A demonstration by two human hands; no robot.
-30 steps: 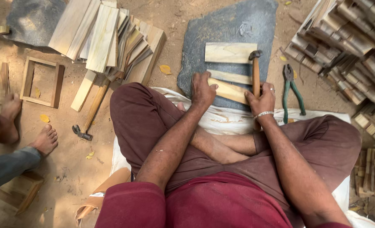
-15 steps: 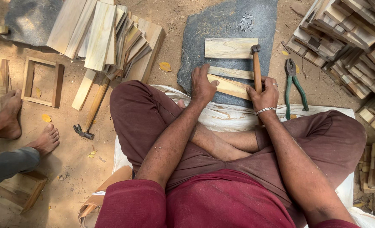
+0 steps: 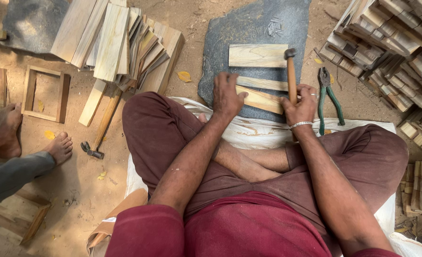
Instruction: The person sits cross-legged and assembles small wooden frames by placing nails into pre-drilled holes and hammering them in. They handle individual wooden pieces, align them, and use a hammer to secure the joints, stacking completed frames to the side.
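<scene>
I sit cross-legged before a dark stone slab (image 3: 230, 43). My left hand (image 3: 226, 95) presses down on the near end of a thin wooden slat (image 3: 263, 100) lying on the slab. My right hand (image 3: 300, 104) grips the wooden handle of a hammer (image 3: 291, 71), whose metal head points away from me, and also touches the slat's right end. A second narrow slat (image 3: 263, 84) lies just beyond it, and a wider board (image 3: 257, 55) farther back. Small nails (image 3: 274, 26) lie scattered at the slab's far part.
Green-handled pliers (image 3: 329, 97) lie to the right of the slab. Stacked wooden slats (image 3: 120, 43) are at the upper left, piled wooden frames (image 3: 392, 43) at the upper right. A square wooden frame (image 3: 44, 93), another hammer (image 3: 99, 135) and another person's bare feet (image 3: 30, 138) are on the left.
The view has shifted slightly. My hands stay on the slat and hammer; the left hand has moved a little along the slat. The other person's feet have shifted.
</scene>
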